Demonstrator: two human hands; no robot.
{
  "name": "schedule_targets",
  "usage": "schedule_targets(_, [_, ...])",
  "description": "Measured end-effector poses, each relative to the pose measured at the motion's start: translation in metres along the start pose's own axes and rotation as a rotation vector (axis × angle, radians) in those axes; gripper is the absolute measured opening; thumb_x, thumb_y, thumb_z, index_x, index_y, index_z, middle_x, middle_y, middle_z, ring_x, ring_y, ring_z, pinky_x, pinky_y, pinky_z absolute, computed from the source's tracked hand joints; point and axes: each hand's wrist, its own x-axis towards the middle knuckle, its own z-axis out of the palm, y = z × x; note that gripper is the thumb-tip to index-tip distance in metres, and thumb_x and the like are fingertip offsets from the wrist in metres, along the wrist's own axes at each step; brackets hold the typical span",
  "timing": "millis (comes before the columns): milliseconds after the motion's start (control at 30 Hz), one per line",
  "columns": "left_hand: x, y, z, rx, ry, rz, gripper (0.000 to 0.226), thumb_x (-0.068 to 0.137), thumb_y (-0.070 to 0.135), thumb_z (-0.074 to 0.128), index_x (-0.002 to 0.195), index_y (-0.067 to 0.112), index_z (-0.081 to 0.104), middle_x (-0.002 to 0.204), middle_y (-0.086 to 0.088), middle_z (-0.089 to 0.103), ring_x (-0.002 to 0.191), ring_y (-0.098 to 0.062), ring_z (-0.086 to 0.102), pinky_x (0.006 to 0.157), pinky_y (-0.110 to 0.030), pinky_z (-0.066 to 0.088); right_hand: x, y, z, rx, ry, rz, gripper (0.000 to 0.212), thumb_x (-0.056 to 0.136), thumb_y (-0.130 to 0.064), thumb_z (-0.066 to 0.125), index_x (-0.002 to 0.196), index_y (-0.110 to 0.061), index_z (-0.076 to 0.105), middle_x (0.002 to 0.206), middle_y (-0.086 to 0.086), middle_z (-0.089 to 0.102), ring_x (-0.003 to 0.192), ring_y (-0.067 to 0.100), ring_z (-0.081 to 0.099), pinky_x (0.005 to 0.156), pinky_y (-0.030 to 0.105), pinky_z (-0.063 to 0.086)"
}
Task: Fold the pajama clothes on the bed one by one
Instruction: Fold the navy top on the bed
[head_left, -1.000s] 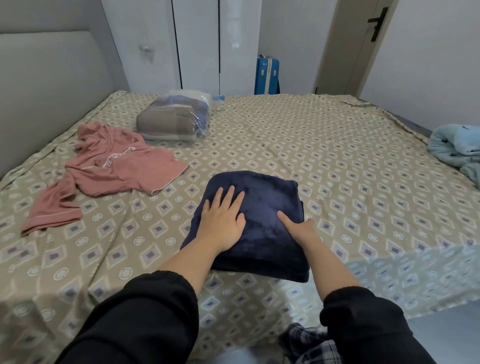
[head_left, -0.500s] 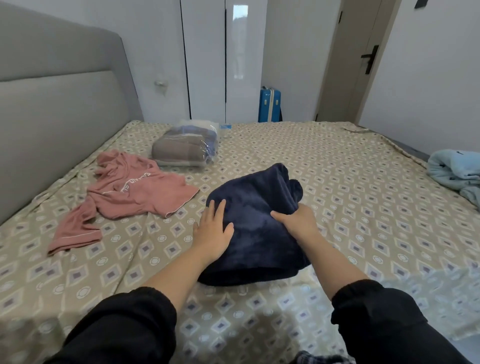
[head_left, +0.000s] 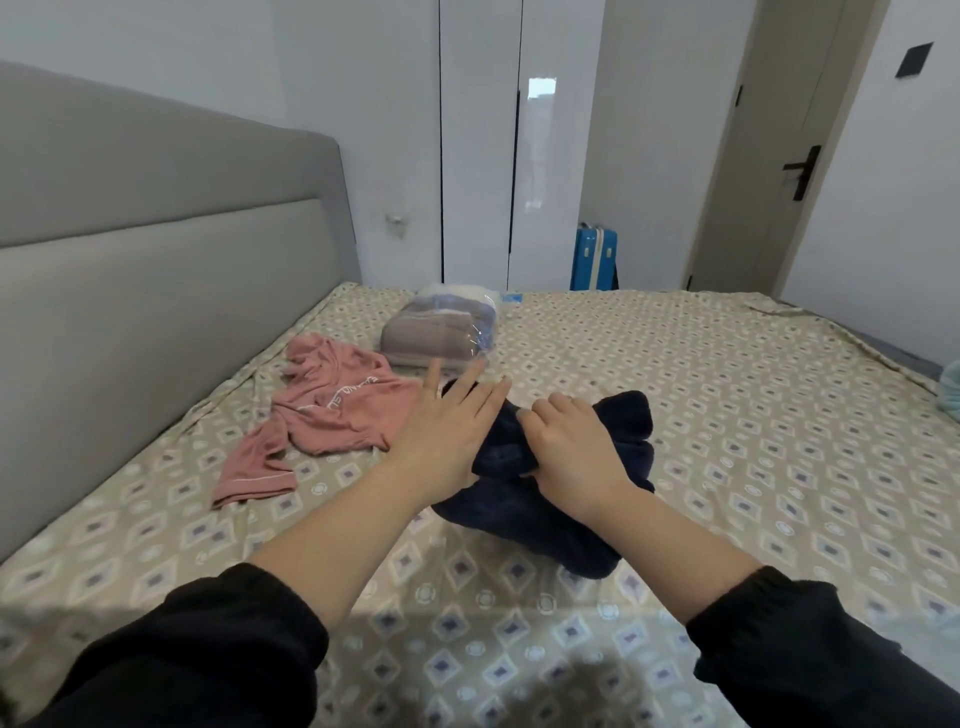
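A folded dark navy fleece pajama piece (head_left: 618, 441) is raised off the patterned bed sheet (head_left: 727, 395) at its far end. My right hand (head_left: 571, 441) grips it from above, fingers curled into the fabric. My left hand (head_left: 452, 415) is flat with fingers straight and spread, at the bundle's left side; whether it touches the fabric I cannot tell. To the left lies a crumpled pink pajama top (head_left: 332, 415) with white lettering, unfolded.
A clear plastic bag of folded grey bedding (head_left: 441, 332) sits behind the pink top. A grey headboard (head_left: 156, 291) runs along the left. A bit of light blue cloth (head_left: 953, 395) shows at the right edge. A blue suitcase (head_left: 592, 257) stands by the wardrobe.
My right hand has taken hold of the navy bundle and lifted it toward the far left. My left hand came off its top and spread out. My view tilted upward.
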Motion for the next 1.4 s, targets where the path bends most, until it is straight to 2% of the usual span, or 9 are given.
schedule_targets(133, [-0.008,0.008,0.012,-0.147,0.005,0.033,0.043,0.078,0.021,0.058,0.119,0.014,0.047,0.120,-0.003,0.054,0.115,-0.025,0.051,0.112,-0.042,0.018,-0.020,-0.006,0.003,-0.045,-0.067,-0.007,0.054,0.049,-0.027,0.083,0.096,-0.011,0.063,0.079,0.002,0.056,0.072,0.024,0.053,0.063,0.033,0.040])
schedule_targets(233, [-0.007,0.009,0.017,-0.300,0.009,-0.021,0.025,0.075,0.022,0.059,0.098,0.017,0.052,0.106,-0.003,0.057,0.101,-0.025,0.055,0.083,-0.033,0.040,-0.031,-0.005,0.003,-0.029,-0.156,0.099,0.073,0.052,-0.032,0.078,0.120,-0.013,0.056,0.097,0.006,0.059,0.088,0.029,0.057,0.083,0.045,0.044])
schedule_targets(300, [-0.003,0.009,0.023,-0.346,0.043,-0.039,0.022,0.072,0.022,0.060,0.091,0.018,0.052,0.100,-0.002,0.057,0.094,-0.025,0.055,0.070,-0.031,0.036,-0.035,0.000,-0.004,0.001,-0.262,0.165,0.079,0.063,-0.031,0.068,0.137,-0.017,0.043,0.116,0.007,0.054,0.111,0.031,0.051,0.105,0.056,0.028])
schedule_targets(367, [0.002,0.009,0.027,-0.356,0.069,-0.024,0.022,0.070,0.021,0.060,0.090,0.017,0.053,0.099,-0.002,0.057,0.094,-0.024,0.053,0.068,-0.031,0.035,-0.035,0.007,-0.010,0.033,-0.378,0.228,0.082,0.069,-0.032,0.061,0.144,-0.020,0.029,0.128,0.007,0.046,0.124,0.030,0.040,0.111,0.058,0.012])
schedule_targets(467, [0.011,0.004,0.024,-0.437,0.014,-0.009,0.021,0.072,0.023,0.061,0.085,0.020,0.045,0.097,-0.003,0.060,0.094,-0.025,0.055,0.069,-0.032,0.040,-0.029,0.023,-0.008,0.076,-0.440,0.264,0.077,0.071,-0.030,0.060,0.140,-0.022,0.027,0.128,0.005,0.047,0.124,0.028,0.041,0.113,0.052,0.015])
schedule_targets(767, [0.099,-0.034,0.076,-0.684,-0.215,-0.036,0.054,0.072,0.044,0.080,0.111,0.016,0.055,0.107,-0.002,0.064,0.098,-0.025,0.058,0.074,-0.032,0.040,0.030,0.076,0.077,0.142,-0.274,0.264,0.041,0.077,-0.022,0.055,0.116,-0.011,0.050,0.106,0.007,0.061,0.097,0.029,0.055,0.089,0.035,0.039])
schedule_targets(933, [0.165,-0.045,0.112,-0.696,-0.268,-0.029,0.048,0.074,0.044,0.078,0.105,0.014,0.054,0.113,-0.007,0.063,0.103,-0.029,0.056,0.077,-0.034,0.042,0.084,0.126,0.123,0.295,-0.501,0.330,0.030,0.076,-0.024,0.061,0.101,-0.012,0.048,0.094,0.009,0.063,0.085,0.031,0.059,0.068,0.033,0.044])
schedule_targets(1167, [0.185,-0.050,0.084,-0.708,-0.586,0.039,0.039,0.074,0.038,0.079,0.095,0.028,0.047,0.100,0.004,0.060,0.095,-0.023,0.058,0.075,-0.030,0.041,0.103,0.139,0.092,0.395,-0.859,0.284,0.024,0.076,-0.022,0.062,0.090,-0.016,0.043,0.083,0.003,0.054,0.074,0.023,0.053,0.052,0.028,0.034])
schedule_targets(1400, [0.204,-0.086,-0.024,-0.597,-0.559,0.054,0.041,0.079,0.034,0.073,0.110,0.017,0.052,0.114,-0.006,0.063,0.104,-0.028,0.059,0.072,-0.032,0.038,0.153,0.162,-0.010,0.366,-0.903,0.294,0.025,0.076,-0.017,0.059,0.090,-0.015,0.039,0.089,0.006,0.055,0.076,0.024,0.050,0.060,0.033,0.038])
